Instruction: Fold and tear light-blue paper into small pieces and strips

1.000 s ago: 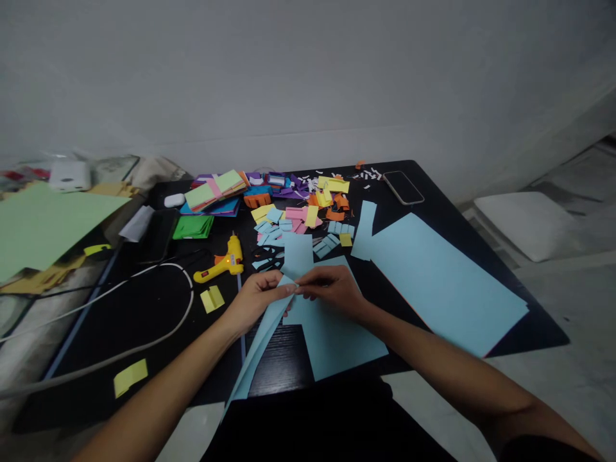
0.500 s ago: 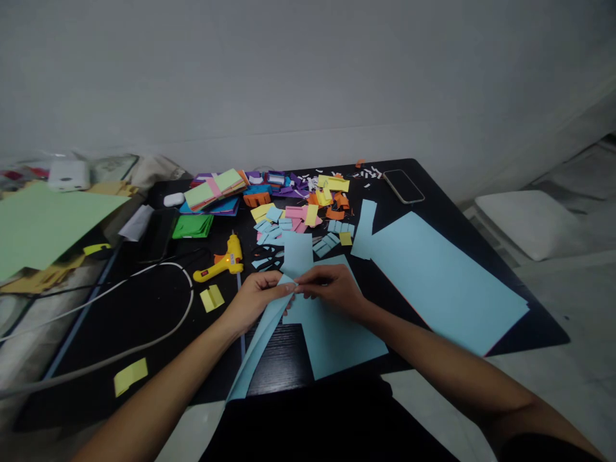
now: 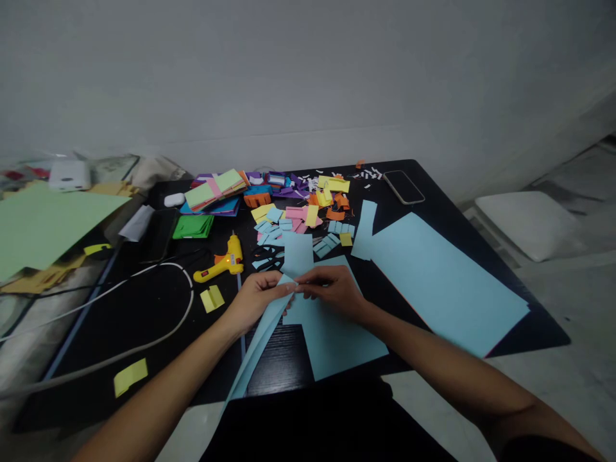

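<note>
A long folded sheet of light-blue paper (image 3: 262, 343) slants from my lap up to my hands. My left hand (image 3: 260, 296) grips its upper end, thumb on top and fingers beneath. Thumb and fingers of my right hand (image 3: 332, 289) pinch together at the same top corner, touching the left thumb tip. Under my hands lie a blue sheet (image 3: 344, 350) and a narrower blue piece (image 3: 298, 251). Black-handled scissors (image 3: 269, 255) rest just beyond, partly covered by paper. To the left is a yellow glue gun (image 3: 224, 260) with a glue stick in its back.
A stack of blue sheets (image 3: 447, 282) and a blue strip (image 3: 364, 228) lie right. Colourful folded paper pieces (image 3: 303, 215) crowd the back, near a phone (image 3: 404, 186). A white cable (image 3: 190, 301) loops on the left. A white stool (image 3: 527, 221) stands beyond the table.
Both hands keep nearly the same hold and place. The lower end of the folded blue paper has shifted slightly left and down.
</note>
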Demonstrator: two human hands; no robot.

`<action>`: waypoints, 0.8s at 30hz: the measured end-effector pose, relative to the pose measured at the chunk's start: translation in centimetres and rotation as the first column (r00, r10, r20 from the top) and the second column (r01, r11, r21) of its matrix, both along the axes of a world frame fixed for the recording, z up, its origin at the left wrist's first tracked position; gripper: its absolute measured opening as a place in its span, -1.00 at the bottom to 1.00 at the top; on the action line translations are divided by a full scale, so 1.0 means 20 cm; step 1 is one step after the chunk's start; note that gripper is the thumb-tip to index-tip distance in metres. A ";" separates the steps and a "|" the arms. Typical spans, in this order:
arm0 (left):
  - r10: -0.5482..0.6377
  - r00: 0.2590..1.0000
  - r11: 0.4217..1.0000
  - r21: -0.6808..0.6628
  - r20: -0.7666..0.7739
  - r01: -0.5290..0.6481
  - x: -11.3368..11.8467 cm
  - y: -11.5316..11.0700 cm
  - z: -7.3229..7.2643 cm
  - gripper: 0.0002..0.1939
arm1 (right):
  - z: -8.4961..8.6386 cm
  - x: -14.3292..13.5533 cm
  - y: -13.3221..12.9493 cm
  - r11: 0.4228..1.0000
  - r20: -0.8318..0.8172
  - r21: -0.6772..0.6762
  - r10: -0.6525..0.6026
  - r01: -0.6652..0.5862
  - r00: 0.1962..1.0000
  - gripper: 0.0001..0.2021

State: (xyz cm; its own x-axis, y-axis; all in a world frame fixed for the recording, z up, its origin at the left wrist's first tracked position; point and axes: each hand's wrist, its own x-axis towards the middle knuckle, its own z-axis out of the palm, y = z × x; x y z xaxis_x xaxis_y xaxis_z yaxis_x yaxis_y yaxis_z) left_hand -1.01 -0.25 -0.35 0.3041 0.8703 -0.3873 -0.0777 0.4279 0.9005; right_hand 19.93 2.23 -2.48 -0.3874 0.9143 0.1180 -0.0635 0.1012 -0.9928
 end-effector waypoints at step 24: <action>-0.020 0.999 1.000 0.018 -0.027 0.020 0.00 0.00 0.01 -0.68 | -0.01 0.00 0.00 1.000 0.012 0.006 0.004 -0.004 1.000 -0.73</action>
